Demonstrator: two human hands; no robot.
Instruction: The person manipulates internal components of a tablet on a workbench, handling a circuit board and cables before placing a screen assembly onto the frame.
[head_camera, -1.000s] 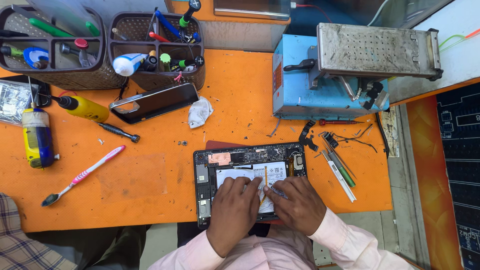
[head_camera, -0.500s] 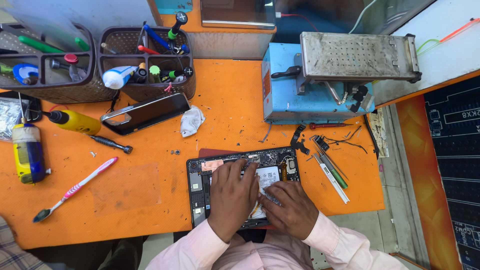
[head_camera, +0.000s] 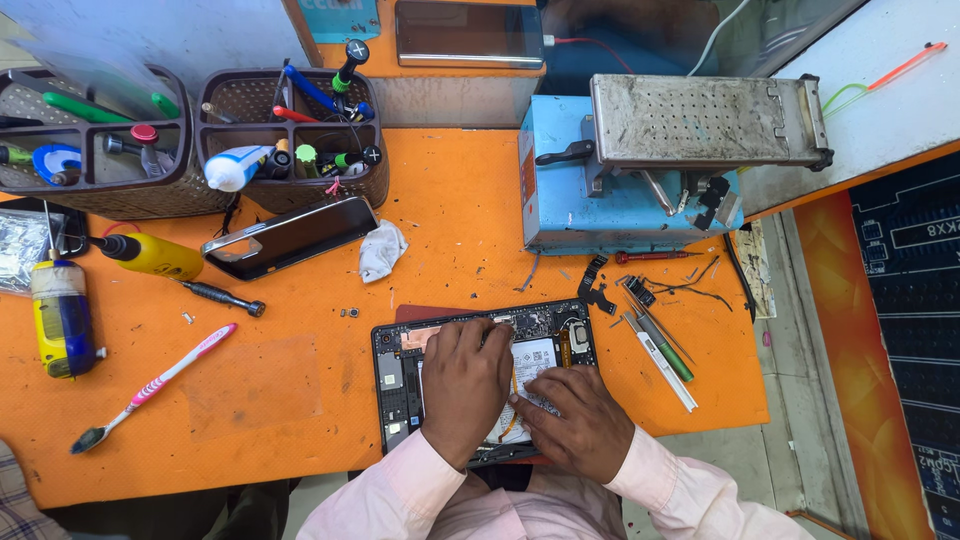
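Pressing flat on the opened tablet (head_camera: 480, 375) at the desk's (head_camera: 300, 390) near edge, the left hand (head_camera: 465, 385) and right hand (head_camera: 572, 420) grip nothing; back cover already off, internals still exposed.

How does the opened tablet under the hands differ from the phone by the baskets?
The opened tablet is larger, back cover off, with boards and a white battery exposed; the phone is smaller, closed, showing a dark glossy face. The tablet sits square to the bench's near edge; the phone lies tilted. The left hand and right hand rest on the tablet; nothing touches the phone. Both lie flat on the orange mat.
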